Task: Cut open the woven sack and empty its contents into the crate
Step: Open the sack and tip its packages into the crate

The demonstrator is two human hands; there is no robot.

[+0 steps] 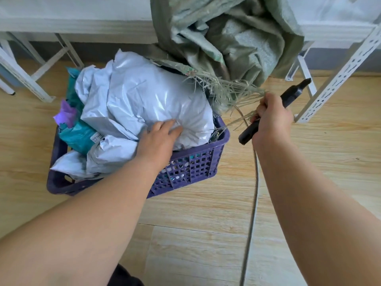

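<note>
The left hand (159,139) is laid flat, fingers extended, on a large grey mailing bag (148,100) at the top of the pile, while the right hand (270,118) is clenched around a black cutter (288,100) together with frayed strands of the sack. The purple crate (191,166) is set on the wooden floor (206,234) and is heaped with grey, teal and purple parcels. The green woven sack (226,38) is held up behind and to the right of the crate, crumpled, its frayed open end hanging over the crate's far right corner in front of a white desk (72,25).
</note>
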